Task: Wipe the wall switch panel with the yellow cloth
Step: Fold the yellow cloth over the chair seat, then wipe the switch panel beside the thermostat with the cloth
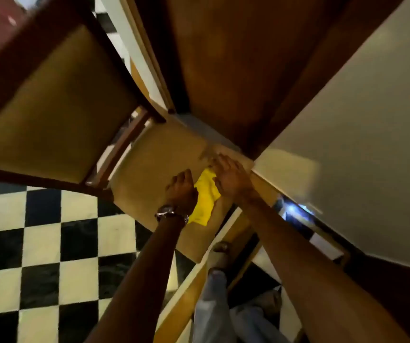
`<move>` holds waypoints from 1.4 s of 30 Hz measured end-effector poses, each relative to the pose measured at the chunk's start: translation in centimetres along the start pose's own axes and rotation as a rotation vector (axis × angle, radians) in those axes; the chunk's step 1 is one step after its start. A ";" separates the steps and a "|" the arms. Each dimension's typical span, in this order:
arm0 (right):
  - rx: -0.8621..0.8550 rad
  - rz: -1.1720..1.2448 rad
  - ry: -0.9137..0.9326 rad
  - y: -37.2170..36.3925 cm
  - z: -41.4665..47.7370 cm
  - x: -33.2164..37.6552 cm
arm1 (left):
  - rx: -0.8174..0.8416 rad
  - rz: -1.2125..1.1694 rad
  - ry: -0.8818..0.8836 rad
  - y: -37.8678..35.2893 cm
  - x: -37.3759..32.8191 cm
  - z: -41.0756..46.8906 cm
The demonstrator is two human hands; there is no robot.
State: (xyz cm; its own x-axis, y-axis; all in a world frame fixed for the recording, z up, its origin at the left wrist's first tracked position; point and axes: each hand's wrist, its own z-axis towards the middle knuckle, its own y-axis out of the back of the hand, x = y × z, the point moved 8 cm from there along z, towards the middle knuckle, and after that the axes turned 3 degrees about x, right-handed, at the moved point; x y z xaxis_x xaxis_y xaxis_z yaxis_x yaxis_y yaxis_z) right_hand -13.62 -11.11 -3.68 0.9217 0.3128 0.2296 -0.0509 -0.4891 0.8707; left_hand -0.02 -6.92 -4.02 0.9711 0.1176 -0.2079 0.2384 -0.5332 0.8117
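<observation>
The yellow cloth (205,194) lies crumpled on the tan cushioned seat of a wooden chair (154,164). My left hand (181,189), with a watch on its wrist, is curled on the cloth's left edge. My right hand (231,177) lies over the cloth's upper right corner, fingers stretched flat and blurred by motion. A pale rectangular patch (288,172) shows on the wall just right of the hands; it is too blurred to tell whether it is the switch panel.
A second cushioned chair (55,102) stands at the left over a black-and-white checkered floor (43,256). A dark wooden door frame (223,70) rises behind the seat. A cream wall (372,120) fills the right. My legs (213,305) are below.
</observation>
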 end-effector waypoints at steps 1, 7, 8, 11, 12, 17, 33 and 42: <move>0.093 0.033 -0.043 -3.1 1.3 -0.4 | 0.036 -0.017 0.024 -2.6 0.7 1.0; 0.119 0.377 -0.276 -11.4 6.0 -3.6 | 0.066 -0.232 0.179 -11.5 3.5 5.1; 0.122 0.433 -0.319 -12.0 6.5 -4.4 | 0.074 -0.229 0.191 -12.0 3.5 5.5; 0.210 0.640 -0.330 -12.9 7.1 -5.9 | 0.092 -0.253 0.197 -12.6 4.0 6.1; 0.236 0.686 -0.300 -12.5 6.9 -6.2 | 0.099 -0.279 0.170 -12.3 3.8 6.2; -0.010 0.949 -0.258 -6.7 0.5 -9.1 | 0.271 -0.472 0.028 -10.8 -0.9 4.8; -1.171 0.236 -0.590 30.7 -50.3 -26.9 | 0.540 -0.770 -0.897 7.8 -49.9 -18.9; -1.417 -0.238 -0.699 38.4 -59.7 -27.3 | 0.117 -0.234 -0.982 16.2 -60.7 -27.8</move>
State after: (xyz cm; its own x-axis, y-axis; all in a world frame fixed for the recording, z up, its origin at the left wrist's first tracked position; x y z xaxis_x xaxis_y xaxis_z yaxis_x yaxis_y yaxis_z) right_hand -63.69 10.20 49.46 0.9273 -0.3439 0.1475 0.1803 0.7559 0.6294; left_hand -54.69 0.58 36.97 0.4456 -0.4830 -0.7537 0.3663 -0.6699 0.6459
